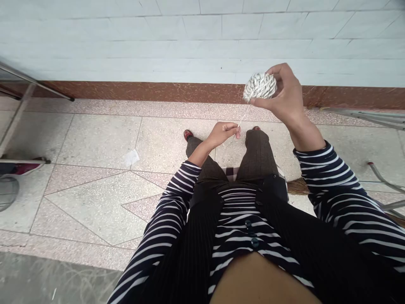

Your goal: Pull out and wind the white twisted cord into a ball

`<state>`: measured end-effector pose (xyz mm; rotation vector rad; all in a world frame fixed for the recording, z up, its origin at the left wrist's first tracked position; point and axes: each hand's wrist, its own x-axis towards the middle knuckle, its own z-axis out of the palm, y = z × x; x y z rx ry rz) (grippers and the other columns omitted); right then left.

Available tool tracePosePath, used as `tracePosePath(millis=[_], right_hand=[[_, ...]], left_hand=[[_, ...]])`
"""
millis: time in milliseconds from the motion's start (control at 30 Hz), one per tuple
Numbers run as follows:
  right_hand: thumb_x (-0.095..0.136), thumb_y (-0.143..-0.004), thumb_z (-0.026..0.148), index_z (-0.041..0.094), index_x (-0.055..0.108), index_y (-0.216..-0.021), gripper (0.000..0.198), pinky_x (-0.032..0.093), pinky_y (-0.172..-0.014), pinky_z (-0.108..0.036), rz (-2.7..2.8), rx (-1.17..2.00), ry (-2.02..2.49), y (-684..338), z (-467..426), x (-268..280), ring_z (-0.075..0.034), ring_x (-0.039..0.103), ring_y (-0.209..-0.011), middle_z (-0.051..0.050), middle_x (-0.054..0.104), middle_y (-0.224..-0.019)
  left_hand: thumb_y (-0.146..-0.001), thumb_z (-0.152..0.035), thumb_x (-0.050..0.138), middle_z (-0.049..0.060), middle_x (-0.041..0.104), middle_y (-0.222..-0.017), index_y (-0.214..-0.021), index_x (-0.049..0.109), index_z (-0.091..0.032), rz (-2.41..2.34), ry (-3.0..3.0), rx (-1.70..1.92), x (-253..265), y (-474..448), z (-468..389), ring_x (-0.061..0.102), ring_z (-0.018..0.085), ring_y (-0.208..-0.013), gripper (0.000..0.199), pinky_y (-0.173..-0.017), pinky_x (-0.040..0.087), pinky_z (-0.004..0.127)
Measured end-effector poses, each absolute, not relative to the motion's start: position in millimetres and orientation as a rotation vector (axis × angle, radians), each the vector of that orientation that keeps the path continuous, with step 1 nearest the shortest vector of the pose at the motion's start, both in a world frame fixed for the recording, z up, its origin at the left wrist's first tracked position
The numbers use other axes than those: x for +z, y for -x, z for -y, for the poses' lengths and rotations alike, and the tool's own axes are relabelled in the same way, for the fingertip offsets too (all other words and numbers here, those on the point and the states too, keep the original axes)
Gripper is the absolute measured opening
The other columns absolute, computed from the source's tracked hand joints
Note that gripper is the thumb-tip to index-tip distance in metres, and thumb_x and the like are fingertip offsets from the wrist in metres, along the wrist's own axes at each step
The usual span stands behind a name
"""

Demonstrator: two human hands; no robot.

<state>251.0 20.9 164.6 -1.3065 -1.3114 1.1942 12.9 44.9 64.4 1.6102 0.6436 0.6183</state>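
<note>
A round white woven coil of twisted cord (259, 86) is held up in front of the wall by my right hand (286, 95). My thumb presses its lower edge and my fingers curl over its upper right side. From the bottom of the coil a thin white cord (244, 115) runs down and to the left. Its lower part is pinched between the thumb and fingers of my left hand (224, 134), over the gap between my knees. The side of the coil that faces my right palm is hidden.
A white tiled wall (202, 42) with a brown base strip stands ahead. Metal legs (47, 86) and another person's shoe (28, 168) are at the left. A white scrap (131, 157) lies on the floor. Bent metal tubing (384, 179) and brown bristles (297, 186) are at the right.
</note>
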Motion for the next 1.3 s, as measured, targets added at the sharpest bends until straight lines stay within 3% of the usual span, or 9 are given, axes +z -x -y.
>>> tracePosePath(millis=[100,200,433,567,800,967,1100,1200,1300], right_hand=[[0.096,-0.078,0.045,0.039,0.051,-0.146,0.082,0.057,-0.107,-0.064,1.486,0.908,1.441,-259,-39,136,-0.048,0.039,-0.152,-0.012,0.061,-0.145],[0.1,-0.066,0.041,0.029,0.064,-0.131,0.076,0.049,-0.113,-0.069,1.629,0.836,1.584,-257,-45,106,-0.049,0.045,-0.146,-0.013,0.065,-0.138],[0.099,-0.057,0.028,0.026,0.08,-0.104,0.05,0.064,-0.095,-0.044,1.435,1.811,1.191,-246,-11,92,-0.03,0.073,-0.111,-0.005,0.079,-0.113],[0.098,-0.06,0.03,0.024,0.077,-0.12,0.063,0.069,-0.083,-0.042,1.195,1.85,1.053,-249,-2,102,-0.03,0.078,-0.103,-0.008,0.08,-0.112],[0.098,-0.069,0.042,0.033,0.066,-0.135,0.074,0.071,-0.096,-0.056,1.09,1.469,1.025,-257,-10,150,-0.039,0.07,-0.13,-0.007,0.077,-0.132],[0.095,-0.076,0.051,0.043,0.054,-0.14,0.076,0.061,-0.109,-0.06,1.255,1.019,1.214,-260,-34,149,-0.042,0.049,-0.149,-0.005,0.071,-0.138],[0.099,-0.064,0.037,0.029,0.06,-0.125,0.074,0.054,-0.109,-0.065,1.47,0.564,1.649,-244,-45,119,-0.047,0.052,-0.138,-0.014,0.063,-0.14],[0.096,-0.06,0.03,0.025,0.066,-0.119,0.067,0.055,-0.101,-0.063,1.69,0.762,1.737,-239,-44,98,-0.047,0.059,-0.127,-0.013,0.066,-0.127],[0.09,-0.062,0.026,0.025,0.074,-0.107,0.049,0.058,-0.091,-0.053,1.76,1.332,1.646,-246,-38,86,-0.037,0.066,-0.108,-0.009,0.071,-0.109]], left_hand=[[-0.102,-0.044,0.067,0.007,0.08,-0.085,-0.077,0.076,-0.017,-0.624,-1.645,0.564,79,-4,-44,0.075,0.019,-0.09,0.038,-0.097,0.054,0.032],[-0.1,-0.039,0.068,0.005,0.079,-0.083,-0.078,0.078,-0.017,-0.717,-1.739,0.596,93,1,-56,0.074,0.019,-0.088,0.033,-0.097,0.055,0.033],[-0.096,-0.028,0.072,0.001,0.076,-0.082,-0.079,0.076,-0.021,-0.813,-2.014,0.678,83,-5,-82,0.07,0.021,-0.093,0.019,-0.128,0.039,0.049],[-0.1,-0.036,0.069,0.003,0.079,-0.088,-0.085,0.077,-0.02,-0.853,-2.001,0.742,69,-11,-82,0.069,0.023,-0.096,0.023,-0.117,0.047,0.044],[-0.1,-0.033,0.064,0.002,0.071,-0.073,-0.074,0.075,-0.017,-0.902,-1.887,0.58,50,-6,-77,0.062,0.015,-0.072,0.032,-0.08,0.048,0.029],[-0.1,-0.034,0.066,0.004,0.077,-0.082,-0.075,0.076,-0.017,-0.747,-1.802,0.559,64,-7,-61,0.067,0.015,-0.078,0.032,-0.081,0.049,0.028],[-0.1,-0.035,0.065,0.004,0.076,-0.077,-0.074,0.075,-0.016,-0.699,-1.82,0.539,88,-10,-58,0.066,0.014,-0.073,0.033,-0.079,0.049,0.028],[-0.097,-0.029,0.066,0.002,0.068,-0.066,-0.067,0.072,-0.017,-0.771,-1.939,0.526,93,-9,-66,0.061,0.014,-0.067,0.033,-0.085,0.051,0.032],[-0.095,-0.029,0.069,0.0,0.062,-0.06,-0.063,0.069,-0.02,-0.764,-2.125,0.516,88,-6,-77,0.061,0.018,-0.071,0.033,-0.105,0.051,0.041]])
